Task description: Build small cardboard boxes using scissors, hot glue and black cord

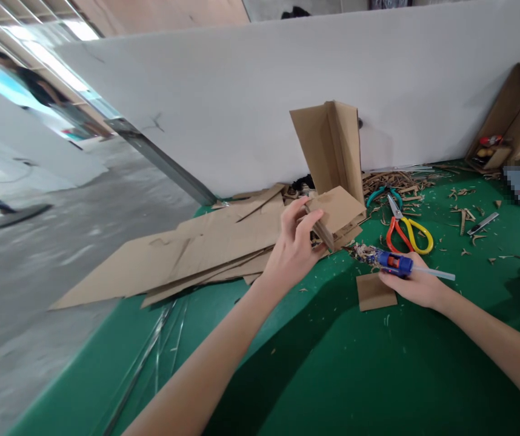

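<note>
Cardboard sheets (214,242) lie flat, left. Left hand (297,245) grips a cardboard piece (339,209) in front of upright cardboard (319,142). Cardboard square (373,297) lies on green table (333,375); blue glue gun (395,263) held in right hand (419,284).

A green worktop (333,387) fills six o'clock, backed at twelve by a white partition (223,109) with a grey metal strip (162,160) down its edge at ten. Grey floor (123,188), blurred, spreads from eight to ten, beside a white panel (10,133) past nine. Daylight glares through a barred window (80,29) at ten; a pinkish wall (164,13) stands at eleven.
</note>
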Available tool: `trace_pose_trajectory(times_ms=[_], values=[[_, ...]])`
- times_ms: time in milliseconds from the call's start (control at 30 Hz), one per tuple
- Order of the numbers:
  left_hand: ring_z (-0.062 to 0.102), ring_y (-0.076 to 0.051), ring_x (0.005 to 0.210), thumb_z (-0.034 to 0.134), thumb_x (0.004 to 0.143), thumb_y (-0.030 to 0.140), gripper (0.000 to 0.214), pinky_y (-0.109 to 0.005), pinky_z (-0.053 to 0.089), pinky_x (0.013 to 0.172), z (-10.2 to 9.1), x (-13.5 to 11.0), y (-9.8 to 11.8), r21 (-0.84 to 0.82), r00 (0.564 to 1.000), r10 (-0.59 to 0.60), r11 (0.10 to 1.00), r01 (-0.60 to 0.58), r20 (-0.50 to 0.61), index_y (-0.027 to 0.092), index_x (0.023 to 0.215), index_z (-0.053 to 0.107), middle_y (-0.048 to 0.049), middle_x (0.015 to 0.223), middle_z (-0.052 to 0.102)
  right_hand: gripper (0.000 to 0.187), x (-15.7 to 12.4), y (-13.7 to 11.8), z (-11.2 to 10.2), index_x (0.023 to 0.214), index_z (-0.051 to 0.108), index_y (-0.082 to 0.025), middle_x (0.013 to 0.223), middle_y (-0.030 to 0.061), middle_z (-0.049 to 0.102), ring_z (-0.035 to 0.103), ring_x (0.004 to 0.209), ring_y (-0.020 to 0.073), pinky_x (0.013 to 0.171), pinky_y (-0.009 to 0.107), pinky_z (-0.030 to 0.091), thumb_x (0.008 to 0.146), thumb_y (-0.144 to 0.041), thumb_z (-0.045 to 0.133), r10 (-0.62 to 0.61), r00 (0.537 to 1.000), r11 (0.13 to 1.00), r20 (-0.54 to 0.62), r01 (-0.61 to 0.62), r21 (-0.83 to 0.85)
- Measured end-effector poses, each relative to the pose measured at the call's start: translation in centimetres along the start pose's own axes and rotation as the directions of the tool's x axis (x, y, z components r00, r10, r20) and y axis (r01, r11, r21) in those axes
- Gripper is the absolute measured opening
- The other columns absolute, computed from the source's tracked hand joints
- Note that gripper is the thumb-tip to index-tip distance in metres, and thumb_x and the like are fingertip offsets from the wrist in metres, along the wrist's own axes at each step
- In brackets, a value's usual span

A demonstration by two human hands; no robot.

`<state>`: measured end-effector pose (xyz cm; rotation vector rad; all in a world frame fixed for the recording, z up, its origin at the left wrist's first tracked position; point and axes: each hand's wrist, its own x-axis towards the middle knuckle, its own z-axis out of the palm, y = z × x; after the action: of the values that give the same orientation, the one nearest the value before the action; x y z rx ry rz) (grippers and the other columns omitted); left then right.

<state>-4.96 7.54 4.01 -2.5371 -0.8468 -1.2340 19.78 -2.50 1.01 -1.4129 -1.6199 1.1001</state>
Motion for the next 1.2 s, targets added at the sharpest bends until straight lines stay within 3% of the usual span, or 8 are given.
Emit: trace_pose_trajectory(times_ms=[100, 233, 633, 1200], values=[[0.048, -0.031, 0.13, 0.073, 0.079, 0.01, 0.074, -0.047, 0.056, 0.098, 0.43, -0.09, -0.12, 0.085, 0.996, 0.068, 0.994, -0.062, -0.064, 0.03, 0.138, 0.033, -0.0164, 0.142, 0.036, 0.015, -0.03, 0.14, 0.19, 0.07, 0.054, -0.024, 0.056, -0.0021, 0.053, 0.054, 0.055, 0.0159, 0.052, 0.027, 0.043, 0.081, -0.034, 0.06, 0.018, 0.999, 1.0, -0.027, -0.018, 0.002], [0.046, -0.034, 0.133, 0.073, 0.078, 0.009, 0.075, -0.045, 0.058, 0.093, 0.77, -0.21, 0.01, 0.173, 0.988, 0.142, 0.976, -0.13, -0.056, 0.026, 0.139, 0.032, -0.0192, 0.138, 0.039, 0.012, 0.05, 0.23, 0.31, 0.071, 0.055, -0.023, 0.057, -0.0021, 0.054, 0.054, 0.056, 0.0156, 0.052, 0.026, 0.042, 0.078, -0.032, 0.061, -0.004, 1.0, 0.999, -0.026, 0.003, -0.036], [0.053, -0.032, 0.126, 0.072, 0.079, 0.008, 0.074, -0.045, 0.059, 0.091, 0.81, -0.34, 0.23, 0.194, 0.99, 0.123, 0.975, -0.109, -0.061, 0.025, 0.14, 0.032, -0.0209, 0.141, 0.038, 0.01, 0.3, 0.3, 0.36, 0.066, 0.051, -0.022, 0.058, -0.0038, 0.048, 0.048, 0.057, 0.0132, 0.055, 0.027, 0.036, 0.073, -0.027, 0.055, -0.022, 1.0, 0.999, 0.01, 0.022, -0.029], [0.051, -0.034, 0.128, 0.07, 0.079, 0.005, 0.073, -0.046, 0.059, 0.092, 0.64, -0.24, 0.2, 0.22, 0.987, 0.155, 0.965, -0.142, -0.047, 0.021, 0.14, 0.033, -0.0231, 0.139, 0.038, 0.011, 0.5, 0.17, 0.37, 0.065, 0.047, -0.021, 0.056, -0.0046, 0.045, 0.045, 0.054, 0.0119, 0.05, 0.025, 0.032, 0.073, -0.026, 0.053, -0.03, 1.0, 0.998, 0.003, 0.03, -0.064]])
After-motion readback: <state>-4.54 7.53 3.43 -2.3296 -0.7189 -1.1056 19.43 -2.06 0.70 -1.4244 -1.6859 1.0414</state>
